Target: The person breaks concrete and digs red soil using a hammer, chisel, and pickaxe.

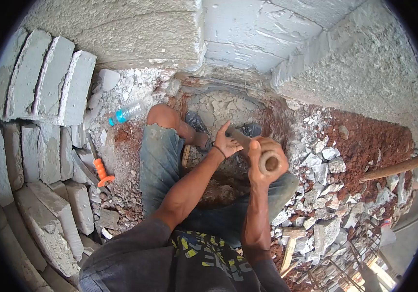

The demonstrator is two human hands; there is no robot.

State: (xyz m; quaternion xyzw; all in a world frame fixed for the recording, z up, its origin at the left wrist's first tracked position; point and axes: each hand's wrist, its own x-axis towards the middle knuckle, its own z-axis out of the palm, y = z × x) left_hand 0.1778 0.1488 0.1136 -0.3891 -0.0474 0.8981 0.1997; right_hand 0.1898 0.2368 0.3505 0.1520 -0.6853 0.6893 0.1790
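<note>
My right hand (262, 155) is wrapped round the top of a thick tan shaft (270, 163), whose ring-shaped end faces up at me. The shaft slants down and away into the pit, and its far end is hidden between my feet. Close beside the lower part of the shaft is my left hand (226, 143), palm turned up, thumb and fingers stretched out. A dark band circles that wrist. Below both hands, broken grey mortar (221, 109) lies in the dug pit between my knees.
Grey blocks (48, 73) are stacked along the left. Near them lie an orange-handled chisel (101, 170) and a clear bottle with a blue label (120, 116). Rubble (323, 165) and red soil spread to the right, where a wooden pole (396, 166) juts in. Concrete walls (253, 34) close off the front.
</note>
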